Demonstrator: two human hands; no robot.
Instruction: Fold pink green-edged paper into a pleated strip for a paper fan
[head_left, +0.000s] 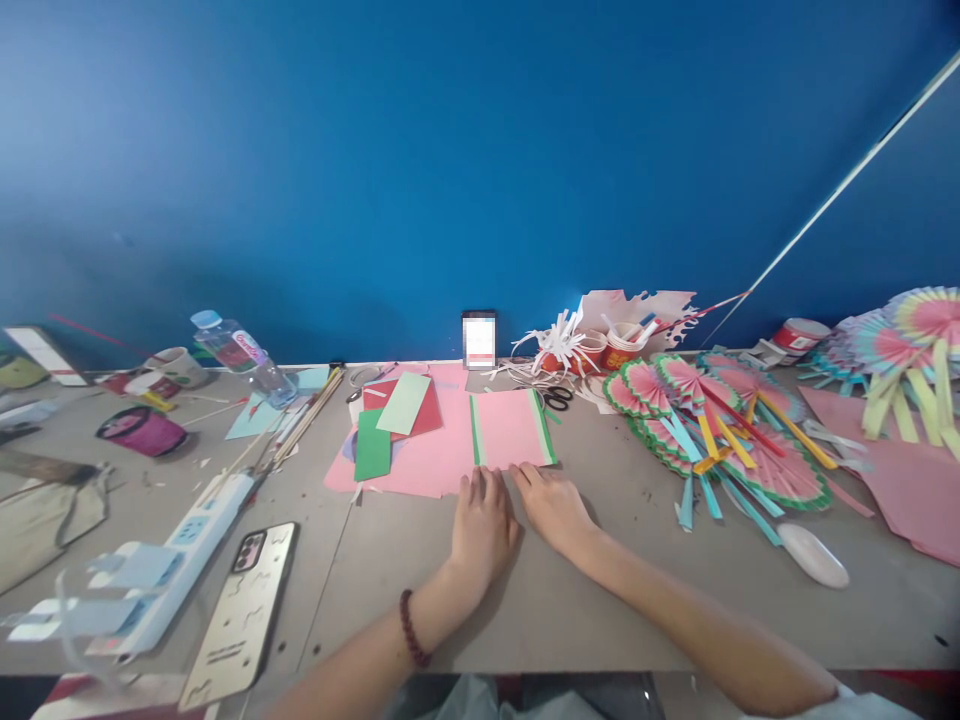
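A pink paper sheet (510, 428) with green strips along its left and right sides lies in front of me. My left hand (484, 520) is at its near edge, toward the left corner, fingers together and closed on the edge. Close beside it, my right hand (553, 510) has its fingertips on the same near edge, also closed on the paper; both thumbs are mostly hidden. To the left are larger pink sheets (420, 470), bearing a green piece (373, 445), a pale green piece (404, 403) and a red piece (429, 410). Black-handled scissors (557, 399) lie beyond the sheet's right side.
Pleated paper fans (787, 465) with coloured sticks and a white oval object (814, 556) lie right. Left are a phone (241, 610), a power strip (187, 550), a water bottle (244, 355) and sticks (309, 415). Another phone (480, 342) leans on the blue wall.
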